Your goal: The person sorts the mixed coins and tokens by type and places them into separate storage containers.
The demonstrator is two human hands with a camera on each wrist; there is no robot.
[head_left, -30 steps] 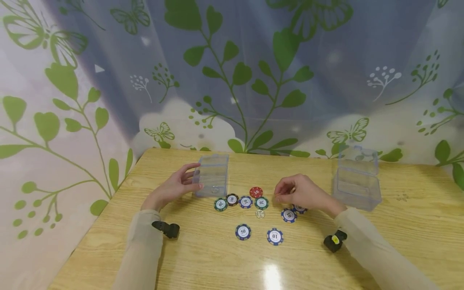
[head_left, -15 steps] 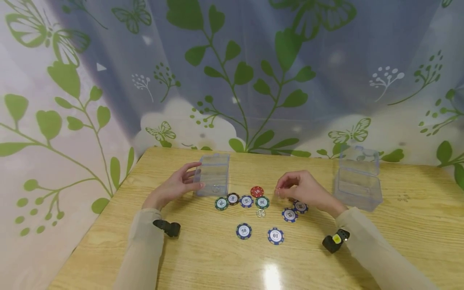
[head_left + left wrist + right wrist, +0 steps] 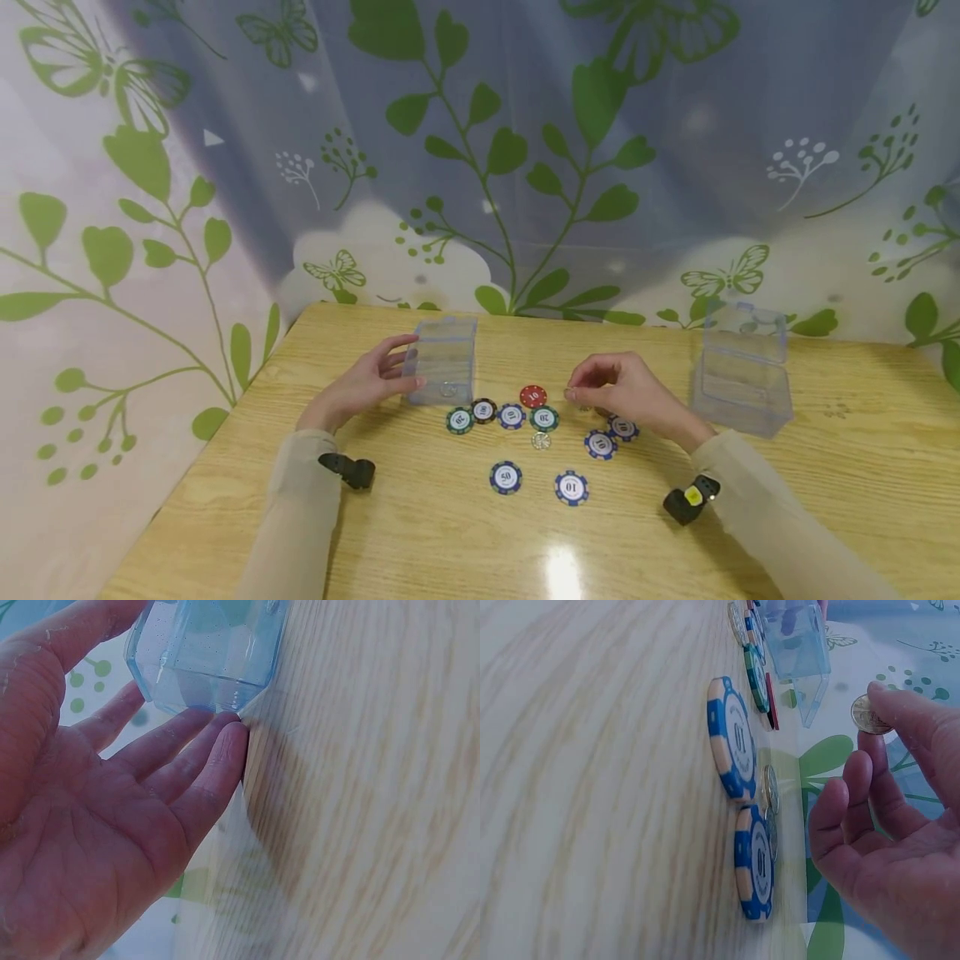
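Note:
In the head view my left hand (image 3: 362, 385) holds the left end of a clear plastic box (image 3: 441, 362), thumb at its front and fingers along the far side. A round coin lies inside it. The left wrist view has fingertips right at the box's (image 3: 206, 660) end. My right hand (image 3: 626, 390) is raised over the table, pinching a gold-coloured coin (image 3: 870, 716) between thumb and index finger; its other fingers curl loosely. Below that hand are two blue poker chips (image 3: 601, 444), with more coins (image 3: 772, 789) beside them in the right wrist view.
Between the hands lies a cluster of poker chips: red (image 3: 533, 396), green (image 3: 544, 418), blue (image 3: 512, 416) and black (image 3: 483, 411). A coin (image 3: 541, 441) sits just below. Two blue chips (image 3: 506, 477) are nearer. A second clear box (image 3: 741, 392), lid raised, stands right.
My right hand has lifted slightly with the coin pinched in it and shifted a little left. The left hand and box stay in place.

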